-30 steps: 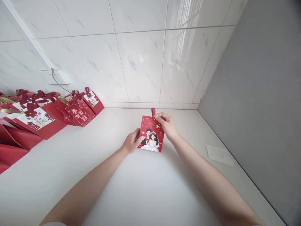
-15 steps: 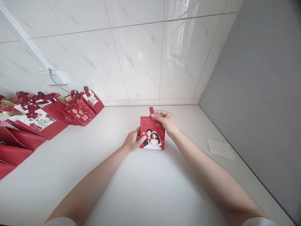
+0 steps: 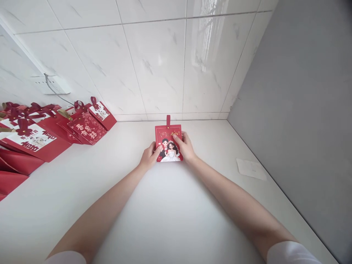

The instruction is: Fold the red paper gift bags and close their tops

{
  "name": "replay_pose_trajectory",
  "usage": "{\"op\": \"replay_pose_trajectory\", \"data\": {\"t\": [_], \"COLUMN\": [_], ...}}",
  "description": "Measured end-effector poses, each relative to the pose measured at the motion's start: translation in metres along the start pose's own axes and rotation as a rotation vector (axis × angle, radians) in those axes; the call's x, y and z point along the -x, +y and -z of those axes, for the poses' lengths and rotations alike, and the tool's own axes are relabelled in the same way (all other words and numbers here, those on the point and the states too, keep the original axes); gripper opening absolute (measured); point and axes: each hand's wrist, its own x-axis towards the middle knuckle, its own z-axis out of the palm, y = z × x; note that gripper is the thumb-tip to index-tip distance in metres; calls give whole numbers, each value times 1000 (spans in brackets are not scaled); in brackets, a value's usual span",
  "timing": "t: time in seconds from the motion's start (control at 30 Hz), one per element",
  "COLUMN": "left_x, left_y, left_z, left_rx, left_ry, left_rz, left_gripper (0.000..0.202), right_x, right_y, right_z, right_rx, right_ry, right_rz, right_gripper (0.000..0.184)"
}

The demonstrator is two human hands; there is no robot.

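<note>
A small red gift bag with a cartoon bride and groom printed on its front and a red tab handle on top sits on the white counter near the back wall. My left hand grips its left edge, thumb on the front. At the bag's right edge my right hand holds on too, thumb pressed on the picture. Both sets of fingers are closed on the bag.
Several red gift bags with ribbon handles lie in a row at the left, against the tiled wall. A wall socket with a cable is above them. A white paper slip lies at the right by the grey panel.
My right hand has slid from the bag's top handle down to its right edge. The bag now stands squarer between both hands, and the view has shifted a little.
</note>
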Motion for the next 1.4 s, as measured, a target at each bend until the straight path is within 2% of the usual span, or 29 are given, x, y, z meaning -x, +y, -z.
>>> {"op": "replay_pose_trajectory", "data": {"t": [0.07, 0.13, 0.27, 0.33, 0.4, 0.5, 0.53, 0.6, 0.7, 0.83, 1.0, 1.13, 1.23, 1.4], "left_x": [-2, -3, -3, -4, -6, -9, -11, -13, -16, -18, -19, -22, -24, -24], "left_y": [-2, -3, -6, -8, -10, -11, -12, -12, -15, -19, -23, -25, -26, -24], "left_z": [0, 0, 1, 3, 7, 16, 20, 25, 30, 29, 28, 33, 36, 36], "left_rx": [57, 110, 308, 387, 442, 519, 536, 552, 558, 526, 532, 503, 476, 492], "left_ry": [32, 30, 57, 85, -31, -347, -416, -472, -470, -445, -342, -386, -422, -418], "left_rz": [56, 71, 49, 1, -23, 40, 64, 85, 94, 125, 70, 74, 107, 169], "left_gripper": [47, 47, 46, 46, 40, 39, 42, 49, 54, 54, 55, 57, 52, 49], "right_x": [2, 2, -4, -8, -12, -15, -16, -16, -18, -18, -13, -11, -12, -16], "right_y": [19, 27, 17, 12, 11, 14, 15, 18, 21, 22, 19, 16, 14, 18], "right_z": [4, 11, 28, 36, 42, 45, 46, 45, 44, 45, 46, 43, 40, 45], "right_rx": [26, 39, -7, -47, -57, -35, -24, 5, 79, 243, 327, 281, 220, 201], "right_ry": [-81, -170, -385, -399, -375, -372, -366, -339, -269, -198, -329, -415, -434, -396], "right_rz": [-56, -90, -149, -164, -162, -138, -126, -97, -33, 30, -29, -58, -62, -107], "right_gripper": [46, 46, 54, 56, 52, 49, 49, 50, 50, 41, 38, 42, 47, 40]}}
